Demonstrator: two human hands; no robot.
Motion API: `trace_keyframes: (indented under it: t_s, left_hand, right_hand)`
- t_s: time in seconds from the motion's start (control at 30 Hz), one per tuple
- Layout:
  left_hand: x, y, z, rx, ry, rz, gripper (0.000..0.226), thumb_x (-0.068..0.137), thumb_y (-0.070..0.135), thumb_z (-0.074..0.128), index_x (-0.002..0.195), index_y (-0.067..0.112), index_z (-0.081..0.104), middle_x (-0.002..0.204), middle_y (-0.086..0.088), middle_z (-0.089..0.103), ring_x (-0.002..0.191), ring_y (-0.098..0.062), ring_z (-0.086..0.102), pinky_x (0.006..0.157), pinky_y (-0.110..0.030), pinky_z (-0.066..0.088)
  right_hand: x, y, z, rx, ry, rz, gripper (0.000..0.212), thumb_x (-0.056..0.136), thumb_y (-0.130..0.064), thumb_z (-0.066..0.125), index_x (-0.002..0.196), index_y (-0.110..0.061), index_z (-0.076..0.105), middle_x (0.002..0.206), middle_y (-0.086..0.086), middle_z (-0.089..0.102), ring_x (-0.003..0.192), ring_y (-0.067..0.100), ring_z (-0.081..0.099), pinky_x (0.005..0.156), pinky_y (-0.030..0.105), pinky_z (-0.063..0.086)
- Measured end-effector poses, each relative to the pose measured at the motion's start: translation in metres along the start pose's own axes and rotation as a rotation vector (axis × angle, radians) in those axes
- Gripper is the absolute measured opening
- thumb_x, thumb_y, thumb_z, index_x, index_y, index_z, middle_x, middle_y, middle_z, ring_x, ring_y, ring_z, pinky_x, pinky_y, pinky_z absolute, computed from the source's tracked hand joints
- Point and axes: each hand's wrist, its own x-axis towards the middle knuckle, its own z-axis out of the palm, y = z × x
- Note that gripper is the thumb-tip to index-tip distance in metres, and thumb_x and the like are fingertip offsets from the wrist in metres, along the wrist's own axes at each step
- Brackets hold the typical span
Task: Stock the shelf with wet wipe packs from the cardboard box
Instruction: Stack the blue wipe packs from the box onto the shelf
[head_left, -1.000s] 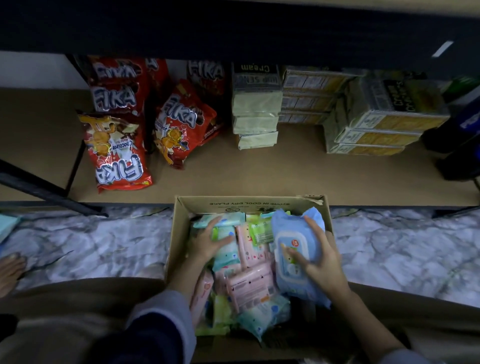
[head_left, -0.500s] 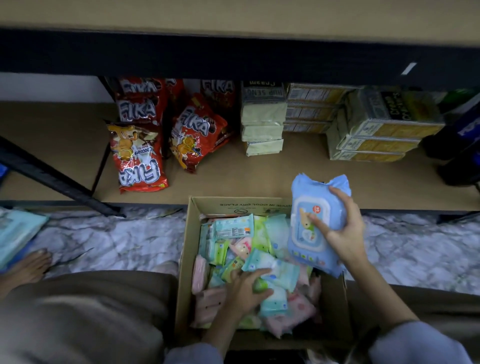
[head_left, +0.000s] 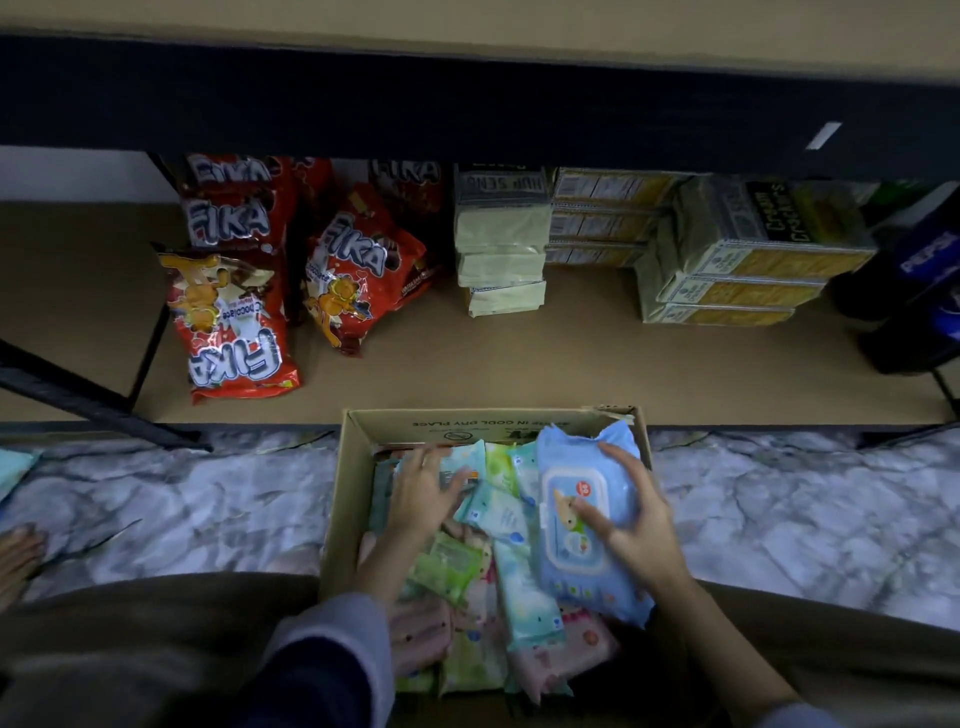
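Blue pack in hand, still over the box

The right hand (head_left: 636, 525) has its fingers curled around a big blue wet wipe pack (head_left: 582, 519) just above the cardboard box (head_left: 332, 519); the left hand (head_left: 423, 491) lies on the smaller packs (head_left: 498, 512), fingers spread and slack. I'd keep the pack flat, carry it to the bare shelf (head_left: 571, 364) ahead, and set it clear of the cracker boxes (head_left: 727, 260).
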Motion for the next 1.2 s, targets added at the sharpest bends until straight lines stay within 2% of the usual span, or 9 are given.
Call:
trace_keyframes:
  t_s: [0.13,0.2,0.33,0.4,0.53,0.67,0.87,1.1,1.2]
  left_hand:
    - [0.034,-0.010,0.011,0.142,-0.225,-0.142,0.067,0.084,0.068,0.035,0.138,0.029,0.039,0.147,-0.003,0.032,0.141,-0.022,0.017,0.114,-0.041,0.017]
    - [0.029,-0.017,0.013,0.237,-0.302,-0.079,0.075,0.075,0.076,0.024,0.136,0.037,0.040,0.141,-0.004,0.037,0.139,-0.022,0.022,0.114,-0.042,0.016]
    - [0.001,-0.038,0.015,-0.008,-0.263,-0.033,0.097,0.051,0.089,0.034,0.122,0.025,0.056,0.116,-0.007,0.048,0.121,-0.023,0.045,0.102,-0.030,0.035]
    - [-0.010,-0.052,0.013,-0.103,-0.243,-0.023,0.092,0.049,0.093,0.042,0.104,0.023,0.061,0.107,-0.004,0.050,0.109,-0.018,0.052,0.095,-0.031,0.043]
    - [-0.015,-0.039,-0.009,-0.030,-0.401,-0.048,0.038,0.074,0.062,0.059,0.076,0.024,0.064,0.096,-0.006,0.059,0.101,-0.021,0.059,0.090,-0.032,0.045]
    - [0.001,-0.020,-0.025,0.134,-0.359,-0.160,0.051,0.095,0.045,0.040,0.060,0.012,0.058,0.084,-0.012,0.069,0.088,-0.023,0.063,0.083,-0.030,0.047]
    - [0.044,-0.011,-0.001,-0.005,-0.177,-0.035,0.022,0.090,0.010,0.054,0.105,-0.004,0.064,0.109,-0.021,0.062,0.102,-0.031,0.060,0.085,-0.025,0.038]
    - [0.053,-0.025,0.029,0.268,-0.233,0.032,0.060,0.082,0.048,0.030,0.133,0.023,0.046,0.135,-0.005,0.050,0.127,-0.024,0.041,0.102,-0.027,0.024]
    - [0.051,-0.033,0.024,0.136,-0.262,-0.028,0.046,0.086,0.027,0.044,0.130,0.015,0.046,0.114,-0.012,0.061,0.115,-0.030,0.052,0.089,-0.027,0.038]
  right_hand:
    - [0.011,0.010,0.005,-0.031,-0.034,0.031,0.061,0.061,-0.058,0.071,0.115,-0.055,0.041,0.121,-0.006,0.053,0.110,0.008,0.053,0.094,0.021,0.041]
    - [0.016,0.011,0.010,-0.045,-0.044,0.045,0.058,0.067,-0.046,0.075,0.113,-0.053,0.040,0.118,-0.008,0.053,0.105,0.006,0.051,0.088,0.008,0.038]
    - [0.018,0.019,0.015,0.051,-0.011,0.137,0.052,0.078,-0.025,0.074,0.117,-0.038,0.043,0.113,-0.011,0.055,0.099,0.005,0.057,0.083,0.019,0.047]
    - [0.017,0.020,0.015,0.064,0.004,0.149,0.050,0.080,-0.020,0.071,0.120,-0.032,0.043,0.108,-0.019,0.055,0.093,-0.011,0.057,0.077,0.011,0.047]
    - [0.017,0.017,0.015,0.087,0.001,0.176,0.049,0.081,-0.016,0.070,0.122,-0.026,0.045,0.103,-0.024,0.053,0.082,-0.023,0.054,0.067,0.001,0.043]
    - [0.016,0.015,0.014,0.095,-0.007,0.189,0.049,0.080,-0.020,0.071,0.119,-0.034,0.045,0.114,-0.020,0.055,0.091,-0.015,0.055,0.082,0.017,0.049]
    - [0.015,0.021,0.015,0.060,-0.010,0.158,0.049,0.073,-0.042,0.069,0.111,-0.058,0.041,0.121,-0.014,0.054,0.110,0.012,0.056,0.090,0.034,0.049]
    - [0.019,0.028,0.018,0.043,0.000,0.159,0.050,0.063,-0.060,0.063,0.108,-0.064,0.039,0.120,-0.012,0.054,0.110,0.013,0.055,0.092,0.037,0.049]
    - [0.021,0.027,0.018,0.047,0.002,0.155,0.050,0.072,-0.047,0.071,0.105,-0.066,0.038,0.116,-0.017,0.055,0.106,0.010,0.058,0.090,0.039,0.051]
